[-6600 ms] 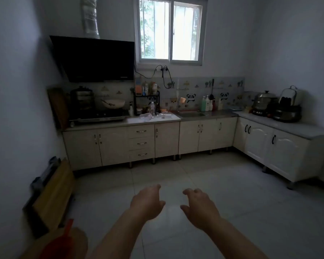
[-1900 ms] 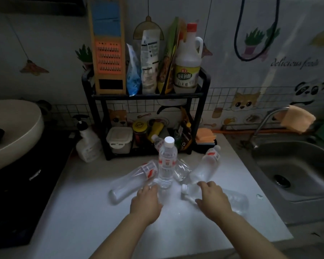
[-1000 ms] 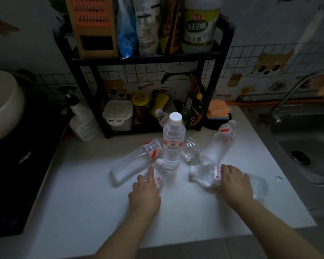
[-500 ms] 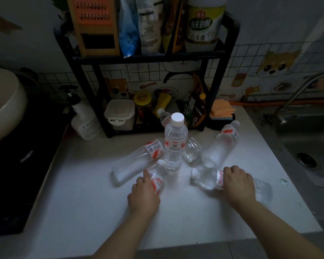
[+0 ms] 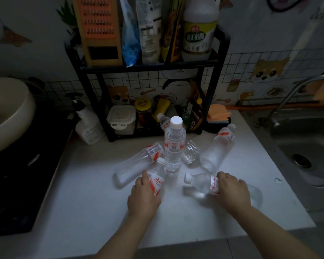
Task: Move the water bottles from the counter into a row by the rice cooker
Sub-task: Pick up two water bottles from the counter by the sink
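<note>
Left hand (image 5: 143, 195): closed over the lower half of a small lying bottle (image 5: 157, 179), thumb along its left side, cap end pointing toward the back edge of the counter.
Right hand (image 5: 232, 191): wrapped over the middle of another lying bottle (image 5: 200, 184), fingers across its red-lettered label, white cap pointing left, clear base showing past the wrist toward the counter's right edge.
Counter (image 5: 86, 202): white, dimly lit; both held bottles resting on it near the middle, a little toward the front edge.
Upright bottle (image 5: 174, 144): standing at the centre of the cluster, white cap on, just behind the two held ones.
Long lying bottle (image 5: 138, 163): on its side to the left of the upright one, touching the left-hand bottle.
Right lying bottle (image 5: 218, 146): on its side, cap toward the back right corner of the counter.
Bottle under rack (image 5: 164, 122): tilted, cap end up, half hidden behind the upright one.
Glass (image 5: 191, 152): clear, lying between the upright bottle and the right lying bottle.
Rack (image 5: 221, 58): black, two-tier, at the counter's back edge, packed with jars and packets.
Spray bottle (image 5: 88, 128): white, at the back left corner.
Sink (image 5: 307, 146): steel, beyond the right edge.
</note>
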Action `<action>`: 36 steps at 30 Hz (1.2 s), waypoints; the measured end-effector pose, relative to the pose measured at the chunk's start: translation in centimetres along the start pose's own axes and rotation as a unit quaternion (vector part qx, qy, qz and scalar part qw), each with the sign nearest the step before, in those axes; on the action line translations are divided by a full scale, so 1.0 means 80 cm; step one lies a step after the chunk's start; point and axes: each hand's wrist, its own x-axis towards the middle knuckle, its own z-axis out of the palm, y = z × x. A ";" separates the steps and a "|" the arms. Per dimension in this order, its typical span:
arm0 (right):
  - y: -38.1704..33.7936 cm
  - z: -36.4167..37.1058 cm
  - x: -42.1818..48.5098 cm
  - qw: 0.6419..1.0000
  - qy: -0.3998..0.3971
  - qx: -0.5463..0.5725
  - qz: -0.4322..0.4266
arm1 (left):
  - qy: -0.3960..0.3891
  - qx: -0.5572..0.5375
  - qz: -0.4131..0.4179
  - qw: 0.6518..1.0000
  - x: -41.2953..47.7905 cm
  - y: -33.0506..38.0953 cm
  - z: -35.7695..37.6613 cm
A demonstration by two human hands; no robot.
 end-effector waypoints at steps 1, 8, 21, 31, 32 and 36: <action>-0.002 -0.003 -0.003 1.000 0.004 0.003 -0.002 | 0.003 -0.006 0.002 1.000 -0.003 0.000 -0.003; -0.027 -0.024 -0.032 0.996 0.029 0.088 -0.013 | 0.046 -0.047 0.034 0.997 -0.023 0.002 -0.022; -0.062 -0.079 -0.082 0.892 0.143 0.414 0.107 | 0.091 -0.182 0.166 0.965 -0.066 0.048 -0.066; 0.001 -0.135 -0.131 0.802 0.259 0.499 0.204 | 0.028 -0.248 0.319 0.915 -0.098 0.165 -0.059; 0.012 -0.138 -0.140 0.794 0.274 0.497 0.218 | 0.015 -0.252 0.330 0.909 -0.101 0.179 -0.054; 0.058 -0.149 -0.181 0.762 0.327 0.486 0.276 | -0.037 -0.273 0.373 0.886 -0.126 0.234 -0.028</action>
